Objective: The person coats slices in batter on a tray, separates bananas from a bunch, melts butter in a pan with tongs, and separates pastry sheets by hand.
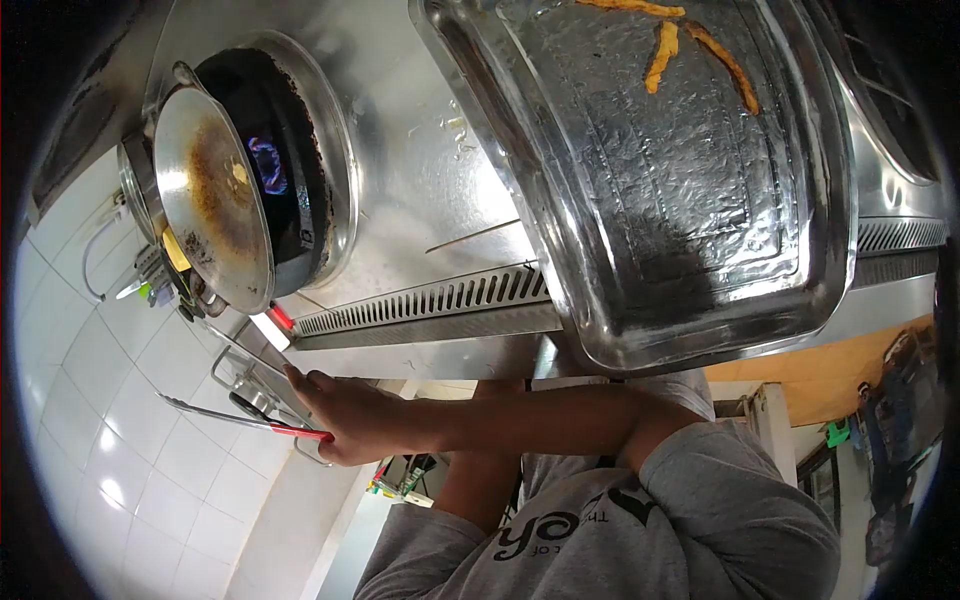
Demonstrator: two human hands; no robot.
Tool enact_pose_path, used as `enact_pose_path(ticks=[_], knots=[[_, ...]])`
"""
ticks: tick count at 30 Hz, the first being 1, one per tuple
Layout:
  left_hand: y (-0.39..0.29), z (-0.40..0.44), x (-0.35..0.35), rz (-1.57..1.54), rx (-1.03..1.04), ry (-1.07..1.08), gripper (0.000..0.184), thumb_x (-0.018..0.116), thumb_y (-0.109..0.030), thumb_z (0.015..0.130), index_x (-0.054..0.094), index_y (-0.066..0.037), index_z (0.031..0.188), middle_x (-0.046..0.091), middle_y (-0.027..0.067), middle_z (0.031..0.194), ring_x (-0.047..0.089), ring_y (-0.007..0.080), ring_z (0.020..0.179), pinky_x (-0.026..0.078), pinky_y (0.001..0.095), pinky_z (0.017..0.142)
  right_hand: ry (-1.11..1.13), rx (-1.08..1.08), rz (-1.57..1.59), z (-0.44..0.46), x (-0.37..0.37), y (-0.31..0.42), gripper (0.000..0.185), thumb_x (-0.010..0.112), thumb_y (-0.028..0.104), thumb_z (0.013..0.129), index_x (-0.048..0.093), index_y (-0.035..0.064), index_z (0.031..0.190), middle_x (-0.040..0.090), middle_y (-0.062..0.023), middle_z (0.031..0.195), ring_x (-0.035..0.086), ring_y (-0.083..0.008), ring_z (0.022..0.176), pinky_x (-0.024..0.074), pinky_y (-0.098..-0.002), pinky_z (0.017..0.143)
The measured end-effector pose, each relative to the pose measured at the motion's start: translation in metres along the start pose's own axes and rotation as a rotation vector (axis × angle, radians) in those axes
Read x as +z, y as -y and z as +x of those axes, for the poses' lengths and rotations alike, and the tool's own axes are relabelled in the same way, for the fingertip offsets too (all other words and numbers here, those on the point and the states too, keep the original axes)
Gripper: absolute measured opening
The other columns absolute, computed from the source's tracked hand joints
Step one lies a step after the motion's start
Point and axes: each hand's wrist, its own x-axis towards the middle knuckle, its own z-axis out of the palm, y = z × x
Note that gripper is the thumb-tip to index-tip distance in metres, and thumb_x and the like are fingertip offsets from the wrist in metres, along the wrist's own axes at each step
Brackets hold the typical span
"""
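My right hand [350,415] reaches across my body to the left, its fingers closed around metal tongs [240,418] with red on the handle. The tongs' tips point left, in front of the tiled wall, with nothing visible between them. Above the hand, a round metal pan [215,200] with brown-stained insides stands by a black burner ring [300,190], where a blue flame [268,165] shows. A small yellowish piece lies in the pan. My left forearm [478,490] passes behind the right one; its hand is hidden.
A large shiny metal tray [690,335] overhangs the counter's front edge, with several orange-brown strips [725,68] at its far end. A slotted vent strip [430,305] runs along the steel counter [420,180]. A red object [281,318] sits near the pan. White tiles [150,480] cover the wall.
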Motion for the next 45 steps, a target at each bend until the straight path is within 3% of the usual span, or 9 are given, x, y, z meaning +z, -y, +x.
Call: enact_pose_path(ticks=[20, 29, 30, 34, 37, 39, 41, 43, 45], knots=[[-0.005, 0.013, 0.016, -0.011, 0.018, 0.024, 0.047, 0.039, -0.05, 0.089, 0.05, -0.018, 0.121, 0.055, 0.0038, 0.115, 0.056, 0.0173, 0.084, 0.045, 0.0363, 0.073, -0.014, -0.013, -0.036, -0.004, -0.004, 0.0, 0.084, 0.062, 0.013, 0.072, 0.012, -0.0117, 0.135, 0.046, -0.0252, 0.108, 0.056, -0.0345, 0.088, 0.0473, -0.0412, 0.078], [-0.007, 0.043, 0.029, -0.077, 0.109, 0.052, 0.048, 0.038, -0.052, 0.089, 0.049, -0.018, 0.122, 0.054, 0.0037, 0.116, 0.056, 0.0172, 0.084, 0.045, 0.0361, 0.074, -0.14, -0.04, -0.131, -0.024, -0.008, 0.016, 0.083, 0.059, 0.008, 0.071, 0.011, -0.0108, 0.135, 0.044, -0.0305, 0.113, 0.057, -0.0412, 0.084, 0.0492, -0.0444, 0.073], [-0.007, 0.049, 0.031, -0.09, 0.126, 0.059, 0.048, 0.038, -0.052, 0.09, 0.049, -0.018, 0.122, 0.054, 0.0037, 0.116, 0.056, 0.0172, 0.084, 0.045, 0.0361, 0.074, -0.128, -0.042, -0.168, -0.027, -0.011, 0.02, 0.085, 0.06, 0.01, 0.072, 0.006, -0.0145, 0.133, 0.043, -0.0327, 0.108, 0.056, -0.0437, 0.087, 0.0494, -0.0461, 0.076], [-0.01, 0.084, 0.03, -0.19, 0.215, 0.054, 0.048, 0.038, -0.052, 0.09, 0.049, -0.019, 0.122, 0.054, 0.0036, 0.116, 0.056, 0.0171, 0.083, 0.045, 0.036, 0.074, -0.162, -0.018, -0.392, -0.034, -0.012, 0.031, 0.082, 0.059, 0.012, 0.073, 0.011, -0.0141, 0.134, 0.041, -0.0354, 0.114, 0.055, -0.0457, 0.093, 0.0488, -0.0464, 0.077], [0.003, 0.105, 0.005, -0.334, 0.284, -0.03, 0.049, 0.037, -0.053, 0.09, 0.049, -0.019, 0.122, 0.054, 0.0036, 0.117, 0.056, 0.0171, 0.083, 0.045, 0.036, 0.074, -0.099, 0.024, -0.588, -0.03, -0.02, 0.048, 0.083, 0.06, 0.013, 0.073, 0.012, -0.0143, 0.134, 0.042, -0.0346, 0.115, 0.054, -0.0444, 0.096, 0.0485, -0.0435, 0.08], [0.024, 0.105, -0.027, -0.46, 0.296, -0.119, 0.049, 0.037, -0.053, 0.09, 0.049, -0.019, 0.123, 0.054, 0.0035, 0.117, 0.056, 0.017, 0.083, 0.045, 0.0359, 0.074, -0.105, 0.165, -0.723, -0.024, -0.021, 0.065, 0.082, 0.067, 0.018, 0.075, 0.018, -0.0096, 0.136, 0.051, -0.0247, 0.111, 0.054, -0.0344, 0.103, 0.0451, -0.0366, 0.085], [0.046, 0.088, -0.061, -0.545, 0.245, -0.208, 0.048, 0.034, -0.053, 0.09, 0.051, -0.018, 0.119, 0.056, 0.0018, 0.114, 0.056, 0.0174, 0.082, 0.044, 0.0358, 0.073, -0.123, 0.138, -0.78, -0.014, -0.031, 0.069, 0.081, 0.068, 0.019, 0.076, 0.021, -0.0092, 0.136, 0.053, -0.022, 0.109, 0.055, -0.0324, 0.101, 0.0439, -0.0349, 0.086], [0.08, 0.084, -0.092, -0.661, 0.215, -0.222, 0.049, 0.038, -0.057, 0.088, 0.05, -0.02, 0.117, 0.057, -0.0007, 0.112, 0.054, 0.0176, 0.085, 0.044, 0.0351, 0.074, -0.139, 0.234, -0.887, 0.002, -0.042, 0.074, 0.083, 0.067, 0.027, 0.075, 0.023, -0.0146, 0.133, 0.054, -0.0244, 0.106, 0.058, -0.0331, 0.093, 0.0478, -0.0358, 0.079], [0.113, 0.09, -0.112, -0.756, 0.166, -0.282, 0.058, 0.037, -0.062, 0.086, 0.048, -0.016, 0.12, 0.056, 0.002, 0.11, 0.052, 0.0189, 0.085, 0.042, 0.0358, 0.075, -0.199, 0.147, -1.007, 0.009, -0.052, 0.066, 0.082, 0.067, 0.027, 0.076, 0.024, -0.0148, 0.132, 0.055, -0.0244, 0.105, 0.058, -0.0329, 0.093, 0.047, -0.0361, 0.079]])
